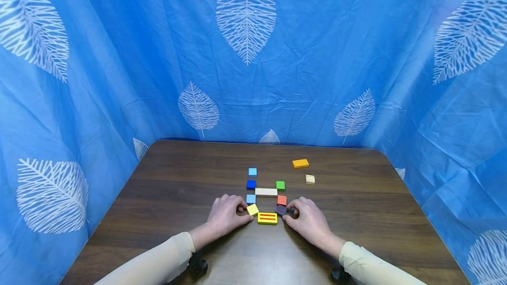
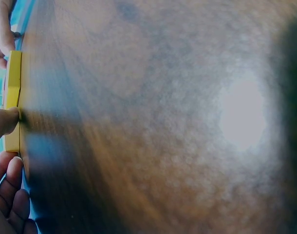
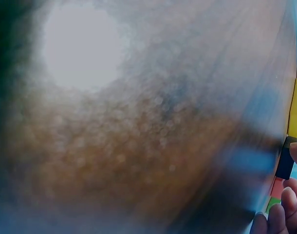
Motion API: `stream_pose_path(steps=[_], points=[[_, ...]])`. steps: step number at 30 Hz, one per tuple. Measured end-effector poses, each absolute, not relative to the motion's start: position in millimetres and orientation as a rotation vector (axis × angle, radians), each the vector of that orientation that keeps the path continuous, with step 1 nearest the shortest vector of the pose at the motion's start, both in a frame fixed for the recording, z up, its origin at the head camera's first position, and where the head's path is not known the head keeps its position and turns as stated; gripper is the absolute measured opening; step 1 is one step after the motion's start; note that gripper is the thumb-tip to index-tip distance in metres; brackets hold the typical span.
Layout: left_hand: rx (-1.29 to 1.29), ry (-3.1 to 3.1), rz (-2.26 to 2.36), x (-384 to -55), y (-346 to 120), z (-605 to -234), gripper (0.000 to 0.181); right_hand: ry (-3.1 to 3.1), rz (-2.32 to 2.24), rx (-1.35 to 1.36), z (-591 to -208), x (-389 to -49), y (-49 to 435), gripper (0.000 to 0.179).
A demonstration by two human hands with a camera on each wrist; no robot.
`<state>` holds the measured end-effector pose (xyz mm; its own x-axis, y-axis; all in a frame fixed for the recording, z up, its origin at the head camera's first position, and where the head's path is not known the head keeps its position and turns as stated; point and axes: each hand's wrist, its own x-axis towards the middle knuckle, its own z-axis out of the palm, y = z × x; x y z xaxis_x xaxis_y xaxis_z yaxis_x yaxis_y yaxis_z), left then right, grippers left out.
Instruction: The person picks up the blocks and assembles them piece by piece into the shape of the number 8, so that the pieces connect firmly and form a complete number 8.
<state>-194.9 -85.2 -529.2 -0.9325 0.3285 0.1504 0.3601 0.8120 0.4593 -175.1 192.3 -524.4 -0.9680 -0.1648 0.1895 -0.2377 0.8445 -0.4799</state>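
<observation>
My left hand pinches a small yellow block between thumb and fingers, the block turned askew on the table. Opposite it, my right hand has thumb and fingers on either side of a dark purple block, also askew. Between the two lies a longer yellow block with red stripes. Past the left fingers a light blue block sits flat, and beyond the dark block comes a red-orange one. The right wrist view has the thumb against the dark block, near the striped block's yellow side.
A pale long block spans between the two columns. Farther up lie a dark blue block, another light blue block and a green block. An orange block and a ridged cream block lie apart on the wooden table.
</observation>
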Motion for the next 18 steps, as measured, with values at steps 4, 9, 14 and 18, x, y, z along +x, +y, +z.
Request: stream_pose_path(steps=[4, 9, 14, 18], points=[[-0.560, -2.927, -0.762, -195.0, -85.5, -529.2, 0.033, -2.876, 0.770, 0.310, -524.2, -175.3, 192.7, 0.025], [-0.561, -2.922, -0.766, -194.8, -85.8, -529.6, 0.032, -2.891, 0.783, 0.301, -522.9, -174.6, 193.5, 0.024], [-0.559, -2.922, -0.764, -194.6, -85.9, -529.9, 0.032, -2.891, 0.878, 0.288, -518.8, -178.7, 200.0, 0.020], [-0.557, -2.922, -0.765, -194.4, -86.0, -530.0, 0.032, -2.872, 0.947, 0.322, -517.0, -188.8, 207.3, 0.023]])
